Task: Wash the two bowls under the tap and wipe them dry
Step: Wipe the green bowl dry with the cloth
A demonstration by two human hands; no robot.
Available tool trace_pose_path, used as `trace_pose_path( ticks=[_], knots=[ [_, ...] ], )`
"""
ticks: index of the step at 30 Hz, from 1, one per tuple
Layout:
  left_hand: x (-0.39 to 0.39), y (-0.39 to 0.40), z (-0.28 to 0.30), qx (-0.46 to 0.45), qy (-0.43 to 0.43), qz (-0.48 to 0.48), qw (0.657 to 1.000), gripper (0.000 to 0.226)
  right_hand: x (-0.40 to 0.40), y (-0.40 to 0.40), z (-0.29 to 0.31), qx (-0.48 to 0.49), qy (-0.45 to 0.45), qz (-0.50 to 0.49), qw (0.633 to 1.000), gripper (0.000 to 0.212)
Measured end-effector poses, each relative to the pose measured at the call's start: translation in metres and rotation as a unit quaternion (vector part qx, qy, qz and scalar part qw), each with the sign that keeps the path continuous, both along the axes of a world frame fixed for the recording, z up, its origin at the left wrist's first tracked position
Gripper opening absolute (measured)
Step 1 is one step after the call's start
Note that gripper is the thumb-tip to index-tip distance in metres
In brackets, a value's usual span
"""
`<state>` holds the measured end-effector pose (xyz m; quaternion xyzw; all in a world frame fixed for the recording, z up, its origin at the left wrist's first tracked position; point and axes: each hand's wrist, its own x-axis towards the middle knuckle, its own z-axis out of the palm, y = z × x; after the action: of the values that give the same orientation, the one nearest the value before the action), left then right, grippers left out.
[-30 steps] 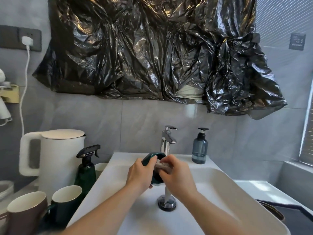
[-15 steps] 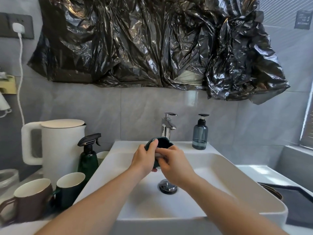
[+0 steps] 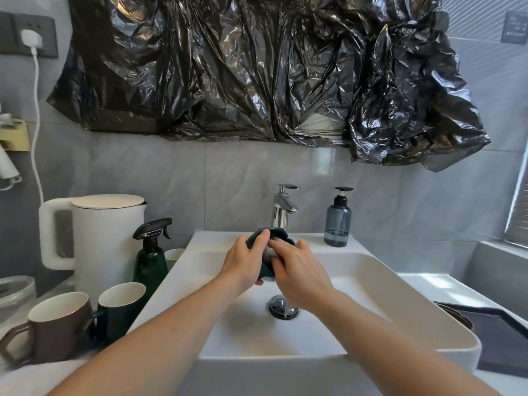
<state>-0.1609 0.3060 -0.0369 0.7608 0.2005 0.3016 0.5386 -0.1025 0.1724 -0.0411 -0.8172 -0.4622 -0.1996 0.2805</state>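
Dark green bowl (image 3: 281, 234) held tilted over the white sink (image 3: 400, 295), just below the chrome tap (image 3: 283, 210). Left hand (image 3: 243, 262) grips the bowl's rim, thumb curled over its edge. Right hand (image 3: 300, 271): fingers (image 3: 278, 247) reach into the bowl's inside; their curl partly hidden. Water runs onto the drain (image 3: 281, 307). Counter at left: white kettle (image 3: 105, 238), two mugs (image 3: 57, 324).

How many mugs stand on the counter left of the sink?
2: a brown mug nearest the left edge and a dark green mug beside it, by the spray bottle. Others may be hidden behind the bottle.
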Motion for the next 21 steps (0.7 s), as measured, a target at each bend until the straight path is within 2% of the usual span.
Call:
trace_pose_path(
  ticks=[6,9,13,17,21],
  knots=[
    [0.000,0.008,0.002,-0.014,0.005,0.014,1.000,0.063,-0.003,0.001,-0.002,-0.013,0.026,0.099,0.995,0.039],
    [-0.003,0.009,0.006,-0.023,-0.012,0.042,0.999,0.056,-0.003,0.003,-0.003,0.003,-0.002,0.071,0.997,0.031],
    [-0.002,0.012,0.005,-0.008,-0.009,0.072,0.997,0.065,-0.004,0.002,-0.002,-0.017,-0.058,-0.020,0.998,0.032],
    [-0.001,0.010,0.002,0.018,0.007,0.060,0.998,0.064,-0.010,-0.002,0.002,-0.053,-0.028,-0.056,0.997,0.032],
    [-0.001,0.001,0.002,0.017,0.021,0.040,0.999,0.057,-0.005,-0.005,0.003,-0.037,0.001,-0.057,0.998,0.017]
  ],
)
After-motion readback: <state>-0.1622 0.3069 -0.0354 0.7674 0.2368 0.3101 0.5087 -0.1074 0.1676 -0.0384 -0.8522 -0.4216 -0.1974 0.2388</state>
